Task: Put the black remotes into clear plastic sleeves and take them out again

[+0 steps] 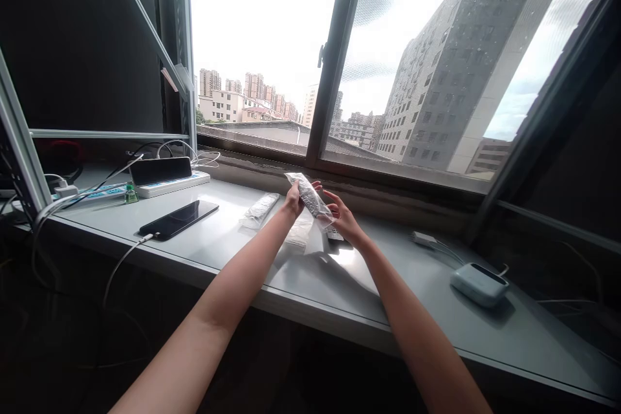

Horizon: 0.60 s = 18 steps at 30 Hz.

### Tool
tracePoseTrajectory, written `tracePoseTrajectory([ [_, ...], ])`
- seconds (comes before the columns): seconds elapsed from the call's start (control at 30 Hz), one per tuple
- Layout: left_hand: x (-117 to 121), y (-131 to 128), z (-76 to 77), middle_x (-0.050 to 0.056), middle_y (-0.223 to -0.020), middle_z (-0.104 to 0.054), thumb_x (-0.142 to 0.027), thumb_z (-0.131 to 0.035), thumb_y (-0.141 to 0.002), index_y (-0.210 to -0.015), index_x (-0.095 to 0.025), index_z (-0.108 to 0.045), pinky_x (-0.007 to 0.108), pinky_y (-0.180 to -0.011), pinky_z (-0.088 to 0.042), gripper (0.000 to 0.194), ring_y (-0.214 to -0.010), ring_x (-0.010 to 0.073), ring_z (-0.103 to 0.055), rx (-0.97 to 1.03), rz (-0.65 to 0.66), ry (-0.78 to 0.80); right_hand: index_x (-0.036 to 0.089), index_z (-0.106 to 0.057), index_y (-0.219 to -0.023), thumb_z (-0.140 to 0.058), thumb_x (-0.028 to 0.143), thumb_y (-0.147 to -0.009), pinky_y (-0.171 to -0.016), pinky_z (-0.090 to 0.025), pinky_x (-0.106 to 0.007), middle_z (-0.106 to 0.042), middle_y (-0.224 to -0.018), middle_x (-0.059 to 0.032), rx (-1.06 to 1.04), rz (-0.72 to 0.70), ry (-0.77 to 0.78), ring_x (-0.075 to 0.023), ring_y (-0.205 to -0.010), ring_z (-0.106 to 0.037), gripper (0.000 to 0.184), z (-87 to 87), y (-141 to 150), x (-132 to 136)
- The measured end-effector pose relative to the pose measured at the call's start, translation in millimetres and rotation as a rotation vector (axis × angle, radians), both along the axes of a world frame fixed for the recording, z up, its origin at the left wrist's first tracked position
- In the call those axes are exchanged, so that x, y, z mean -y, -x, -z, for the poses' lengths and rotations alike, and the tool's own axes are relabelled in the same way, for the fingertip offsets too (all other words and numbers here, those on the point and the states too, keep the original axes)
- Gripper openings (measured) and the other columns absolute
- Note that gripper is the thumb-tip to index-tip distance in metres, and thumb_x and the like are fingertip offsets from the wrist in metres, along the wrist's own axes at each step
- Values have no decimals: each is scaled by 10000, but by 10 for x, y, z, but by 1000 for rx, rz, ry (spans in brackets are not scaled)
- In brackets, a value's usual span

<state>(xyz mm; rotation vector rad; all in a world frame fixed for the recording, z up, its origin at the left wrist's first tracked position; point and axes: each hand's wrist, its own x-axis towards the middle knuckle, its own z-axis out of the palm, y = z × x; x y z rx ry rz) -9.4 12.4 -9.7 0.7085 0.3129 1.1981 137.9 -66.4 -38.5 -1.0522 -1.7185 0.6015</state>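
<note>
Both my arms reach out over a grey desk (272, 284) under a window. My left hand (294, 197) grips the upper part of a long dark item sealed in a clear plastic bag (310, 197), held tilted above the desk. My right hand (342, 217) pinches the bag's lower end, fingers closed on it. Beneath the hands lie more clear plastic wrapping (303, 236) and a small dark object (334, 234). Another wrapped item (261, 208) rests on the desk just left of my left hand.
A black phone (179, 218) lies charging at the left, with a white power strip (172, 184), a second dark device (161, 170) on it and tangled cables behind. A pale blue-grey box (479, 281) with cables sits at the right. A metal shelf frame (22, 162) stands far left.
</note>
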Motion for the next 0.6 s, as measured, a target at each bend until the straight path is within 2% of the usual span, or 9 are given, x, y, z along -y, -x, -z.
tracePoseTrajectory([
  [0.13,-1,-35,41,178,-1069,-719,-364,-255,-1027,-1336,-66,-488,397,-909,-526,488,-989,267,-692,-42,63,-32,247,-413,-1473,-738,356,-738,-819,-538,-389,-683,-1104,-90,28,-33,32,-227,-896,-666,811,6,17,17],
  [0.27,-45,-67,66,194,-1056,-717,-379,-271,-1022,-1320,-63,-479,407,-902,-524,481,-970,272,-697,-49,103,-38,237,-539,-1398,-735,379,-740,-897,-515,-392,-683,-1193,-91,7,-81,29,-275,-1090,-635,700,-17,32,35],
  [0.43,-77,-31,40,160,-927,-729,-429,-279,-1013,-1237,-66,-549,364,-837,-537,505,-894,257,-704,-23,-25,16,206,-615,-1326,-790,381,-690,-901,-512,-395,-727,-1113,-87,-43,-127,60,-268,-1017,-670,683,-61,52,85],
  [0.6,-145,83,12,97,-751,-697,-366,-306,-1008,-1101,-70,-610,272,-654,-520,434,-649,183,-672,12,-174,169,192,-655,-1274,-836,345,-626,-880,-520,-396,-750,-1021,-76,-25,-222,111,-251,-940,-690,690,-48,106,127],
])
